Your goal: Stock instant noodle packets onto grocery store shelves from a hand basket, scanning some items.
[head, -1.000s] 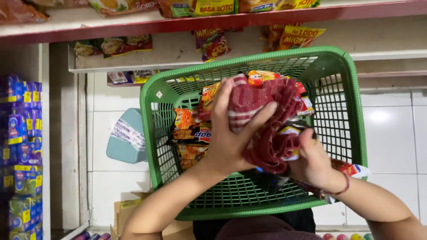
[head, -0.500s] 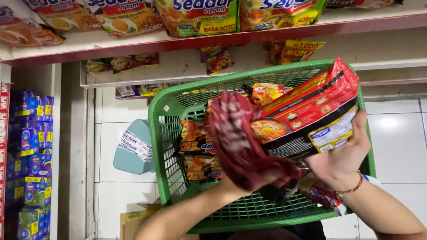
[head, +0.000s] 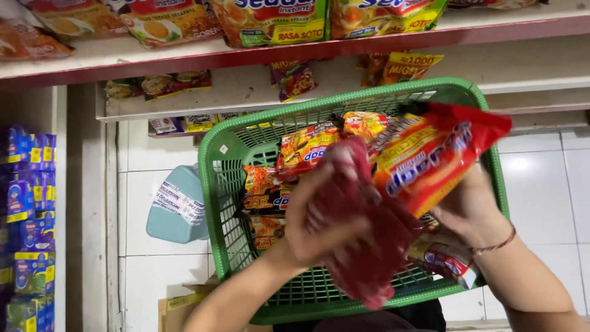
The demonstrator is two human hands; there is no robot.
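Since half a sec ago, left hand has come up w/ the dark red packet, and right hand has tipped its red-orange noodle packet flatter, long end now pointing up-right past the basket rim; view also sits closer to the shelf.

Left fingers curled over the dark red packet's upper part, gripping it; packet is blurred, hangs down below the fingers to the near basket wall. Right fingers wrapped behind the noodle packet, mostly hidden, so can't tell exact spread, but packet is clearly held. The two packets overlap just between the hands.

Green basket lies under both hands. More noodle packs stacked inside it, left of the left fingers. Another red pack sits below the right fingers, beside the wrist w/ a thin bracelet.

Beyond fingertips: shelf w/ noodle bags. Far left of left hand: pale blue container on white tiles, blue boxes at edge.
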